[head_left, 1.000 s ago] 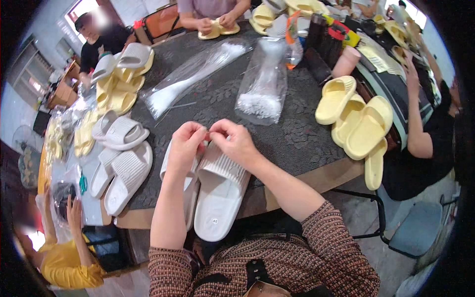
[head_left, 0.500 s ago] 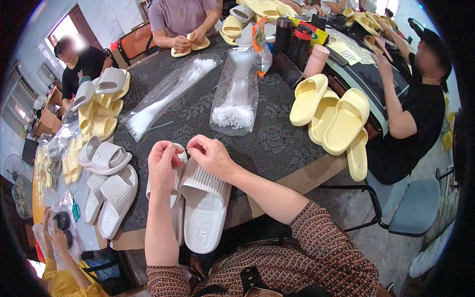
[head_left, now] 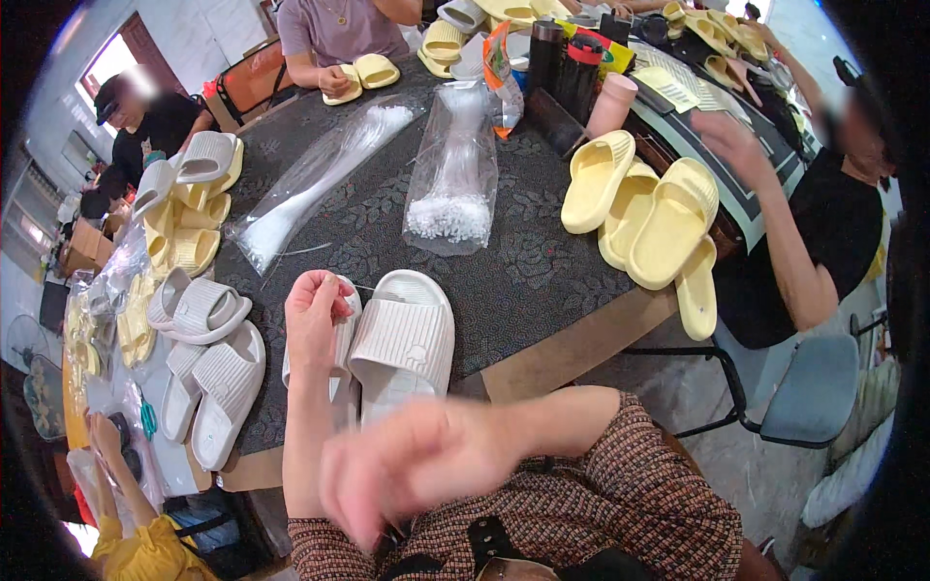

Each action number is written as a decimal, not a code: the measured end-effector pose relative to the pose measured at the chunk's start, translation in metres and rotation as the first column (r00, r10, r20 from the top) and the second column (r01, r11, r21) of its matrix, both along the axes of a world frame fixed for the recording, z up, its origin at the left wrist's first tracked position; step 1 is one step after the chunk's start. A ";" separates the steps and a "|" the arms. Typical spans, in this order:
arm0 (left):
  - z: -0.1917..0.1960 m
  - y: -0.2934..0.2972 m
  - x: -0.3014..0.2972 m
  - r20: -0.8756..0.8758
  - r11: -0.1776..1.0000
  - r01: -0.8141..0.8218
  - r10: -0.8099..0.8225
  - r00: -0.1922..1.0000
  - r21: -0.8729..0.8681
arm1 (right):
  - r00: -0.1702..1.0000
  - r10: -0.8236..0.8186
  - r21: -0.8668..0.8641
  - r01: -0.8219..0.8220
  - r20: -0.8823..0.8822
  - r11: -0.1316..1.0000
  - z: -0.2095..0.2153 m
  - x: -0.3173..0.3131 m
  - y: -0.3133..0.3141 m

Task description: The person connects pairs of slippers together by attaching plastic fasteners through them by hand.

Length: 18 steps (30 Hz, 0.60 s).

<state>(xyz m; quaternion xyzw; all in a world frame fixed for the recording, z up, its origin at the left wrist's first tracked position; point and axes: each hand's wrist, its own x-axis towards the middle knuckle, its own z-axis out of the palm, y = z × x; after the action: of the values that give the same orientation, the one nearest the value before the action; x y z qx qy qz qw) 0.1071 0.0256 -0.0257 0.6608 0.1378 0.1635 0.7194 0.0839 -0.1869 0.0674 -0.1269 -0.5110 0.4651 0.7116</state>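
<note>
Pair of white ribbed foam slide sandals (head_left: 402, 344) at table edge, six o'clock: judged light, soft, grippable by strap. Left hand (head_left: 315, 310) pinching thin clear tie; right hand (head_left: 412, 465) blurred, cannot tell.

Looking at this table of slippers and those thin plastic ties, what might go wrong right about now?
The white slipper pair lies at the table's edge, so a nudge could tip it off. The left hand pinches a thin filament; the blurred right hand has pulled back near the body, so a hard tug might snap it. The open bag of ties could spill if bumped.
</note>
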 end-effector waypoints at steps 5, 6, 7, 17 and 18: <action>-0.002 -0.003 0.003 0.031 0.999 0.006 -0.005 1.000 -0.037 | 0.950 0.312 0.158 -0.306 -0.018 0.939 0.013 -0.015 -0.019; -0.001 -0.003 0.002 0.029 1.000 0.009 -0.009 1.000 -0.028 | 0.911 0.403 0.157 -0.386 -0.090 0.909 0.017 -0.015 -0.022; 0.000 -0.002 0.002 0.029 1.000 0.003 -0.002 1.000 -0.027 | 0.908 0.409 0.158 -0.392 -0.090 0.906 0.019 -0.017 -0.024; -0.001 -0.002 0.000 0.028 0.999 0.004 -0.003 1.000 -0.049 | 0.928 0.361 0.178 -0.341 -0.090 0.923 0.018 -0.027 -0.029; -0.003 0.000 0.000 0.026 1.000 0.006 -0.005 1.000 -0.027 | 0.927 0.367 0.079 -0.361 -0.073 0.929 0.016 -0.031 -0.032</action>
<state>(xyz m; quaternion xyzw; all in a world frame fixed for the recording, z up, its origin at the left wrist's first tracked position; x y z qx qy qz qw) 0.1075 0.0254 -0.0285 0.6490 0.1288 0.1684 0.7306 0.0529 -0.2184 0.0837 0.0131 -0.5089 0.5775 0.6382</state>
